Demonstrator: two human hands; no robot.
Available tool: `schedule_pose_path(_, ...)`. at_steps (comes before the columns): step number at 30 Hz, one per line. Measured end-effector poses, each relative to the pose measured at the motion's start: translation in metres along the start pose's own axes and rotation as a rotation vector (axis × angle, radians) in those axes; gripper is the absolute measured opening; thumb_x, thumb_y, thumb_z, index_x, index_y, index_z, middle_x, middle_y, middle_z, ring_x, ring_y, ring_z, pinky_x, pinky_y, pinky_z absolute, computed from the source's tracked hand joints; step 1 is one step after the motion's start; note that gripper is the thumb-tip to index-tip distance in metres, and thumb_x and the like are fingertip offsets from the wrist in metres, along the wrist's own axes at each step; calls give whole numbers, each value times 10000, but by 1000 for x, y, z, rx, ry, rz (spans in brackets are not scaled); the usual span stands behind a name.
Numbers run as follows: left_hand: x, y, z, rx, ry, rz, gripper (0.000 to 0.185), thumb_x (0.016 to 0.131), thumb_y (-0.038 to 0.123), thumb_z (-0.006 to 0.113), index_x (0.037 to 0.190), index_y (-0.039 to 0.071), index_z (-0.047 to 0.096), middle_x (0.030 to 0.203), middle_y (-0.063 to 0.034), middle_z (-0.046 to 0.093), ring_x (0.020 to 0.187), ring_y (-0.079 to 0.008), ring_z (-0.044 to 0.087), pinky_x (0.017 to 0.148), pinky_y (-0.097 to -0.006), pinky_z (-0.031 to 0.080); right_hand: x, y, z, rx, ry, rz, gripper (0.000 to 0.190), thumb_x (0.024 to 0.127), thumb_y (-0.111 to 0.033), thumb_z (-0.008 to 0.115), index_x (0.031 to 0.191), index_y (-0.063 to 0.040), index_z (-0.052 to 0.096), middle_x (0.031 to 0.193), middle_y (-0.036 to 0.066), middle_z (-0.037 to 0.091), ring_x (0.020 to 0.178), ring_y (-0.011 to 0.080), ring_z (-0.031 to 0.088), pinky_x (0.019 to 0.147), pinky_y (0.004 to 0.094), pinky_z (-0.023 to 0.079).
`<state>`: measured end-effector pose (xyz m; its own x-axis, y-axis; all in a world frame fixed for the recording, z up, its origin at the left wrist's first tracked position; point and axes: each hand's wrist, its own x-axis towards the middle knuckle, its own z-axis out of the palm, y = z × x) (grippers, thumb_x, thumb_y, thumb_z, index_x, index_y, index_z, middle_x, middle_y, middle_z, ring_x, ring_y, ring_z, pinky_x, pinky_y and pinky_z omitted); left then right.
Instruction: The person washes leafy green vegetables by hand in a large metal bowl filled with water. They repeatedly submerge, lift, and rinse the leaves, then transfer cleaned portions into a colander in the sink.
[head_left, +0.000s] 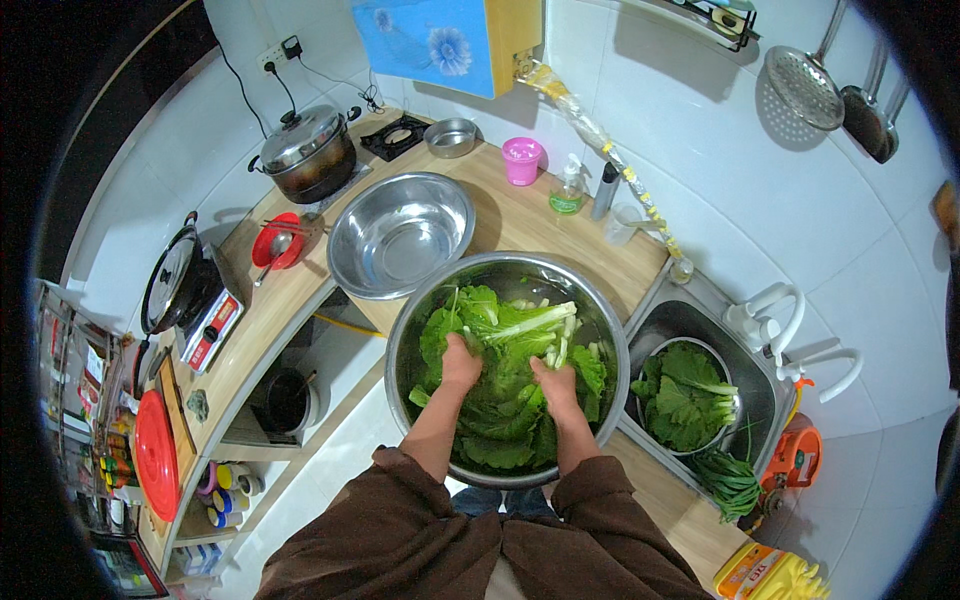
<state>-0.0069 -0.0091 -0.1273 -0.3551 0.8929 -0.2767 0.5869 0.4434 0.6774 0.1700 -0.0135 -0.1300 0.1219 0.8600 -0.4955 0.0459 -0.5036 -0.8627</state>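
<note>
A large stainless steel basin in front of me holds water and several leafy green vegetables with pale stems. My left hand is in the left side of the basin, gripping leaves, its fingertips hidden among them. On the right, my right hand grips leaves close to a bunch of white stems, thumb uppermost; its other fingers are hidden under leaves and water. One long pale stalk lies across the top of the greens, beyond both hands.
Behind the basin is a second steel bowl. The sink at right contains a bowl of greens, with scallions at its near edge. A lidded pot, red bowl and portable stove stand on the left counter.
</note>
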Motion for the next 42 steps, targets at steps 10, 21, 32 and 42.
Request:
schedule_pose_path(10, -1, -3, -13, -97, -116, -29, 425, 703, 258, 579, 988, -37, 469, 869, -193, 555, 835, -332, 529, 737, -393, 420, -7, -9, 3, 302, -188, -111, 145, 762, -167, 581, 771, -31, 531, 623, 37, 532, 522, 135, 491, 544, 296, 409)
schedule_pose_path(21, -27, 16, -7, 95, -45, 100, 308, 754, 97, 511, 1045, 9, 459, 955, -177, 538, 881, -351, 510, 722, -427, 417, -14, -18, 0, 284, -240, -87, 156, 780, -170, 554, 818, -22, 523, 576, 23, 491, 494, 134, 459, 527, 284, 422)
schedule_pose_path(32, -42, 21, -14, -746, -767, -172, 224, 849, 206, 436, 1005, 49, 470, 866, -14, 515, 698, -118, 487, 557, -235, 384, -14, -19, 3, 390, -269, -121, 195, 756, -155, 589, 906, -33, 562, 692, -6, 537, 530, 98, 466, 494, 253, 388)
schedule_pose_path(42, -41, 29, -26, -554, -1036, -133, 263, 834, 176, 446, 1018, -12, 463, 858, -68, 555, 674, -132, 543, 561, -230, 446, -21, -27, 5, 260, -187, -88, 233, 733, -174, 613, 873, 0, 549, 705, 8, 546, 564, 109, 487, 485, 248, 391)
